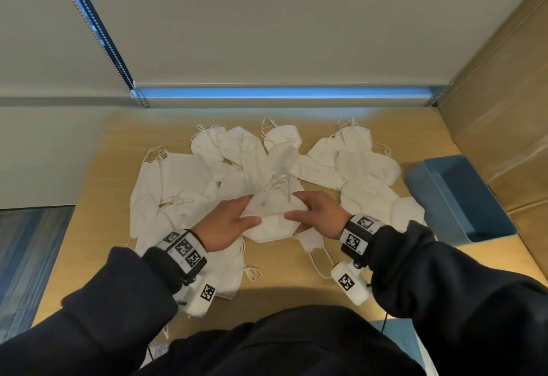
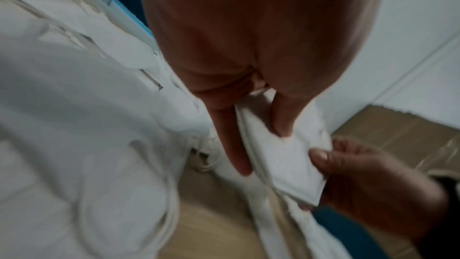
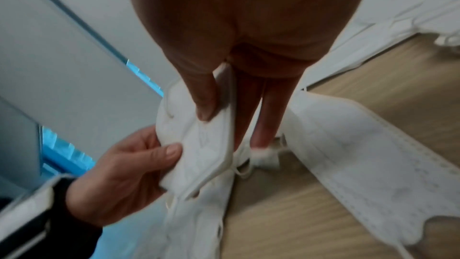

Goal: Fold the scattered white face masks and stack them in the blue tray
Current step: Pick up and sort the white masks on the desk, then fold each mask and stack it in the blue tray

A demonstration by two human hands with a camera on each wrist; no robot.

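Both hands hold one white face mask [image 1: 272,223] over the middle of the wooden table [image 1: 296,280]. My left hand [image 1: 234,218] pinches its left end, thumb on top and fingers under it. My right hand [image 1: 308,212] pinches the right end the same way. In the left wrist view the mask [image 2: 281,157] looks folded flat between thumb and fingers; the right wrist view shows the mask [image 3: 204,145] doubled over, ear loops dangling. Several more white masks [image 1: 184,186] lie scattered across the table. The blue tray [image 1: 462,197] stands at the right with nothing visible inside.
A roller blind [image 1: 267,20] with a bead chain [image 1: 98,34] hangs behind the table. Brown cardboard [image 1: 504,109] leans along the right side, just past the tray. Bare table shows at the front edge, between my arms.
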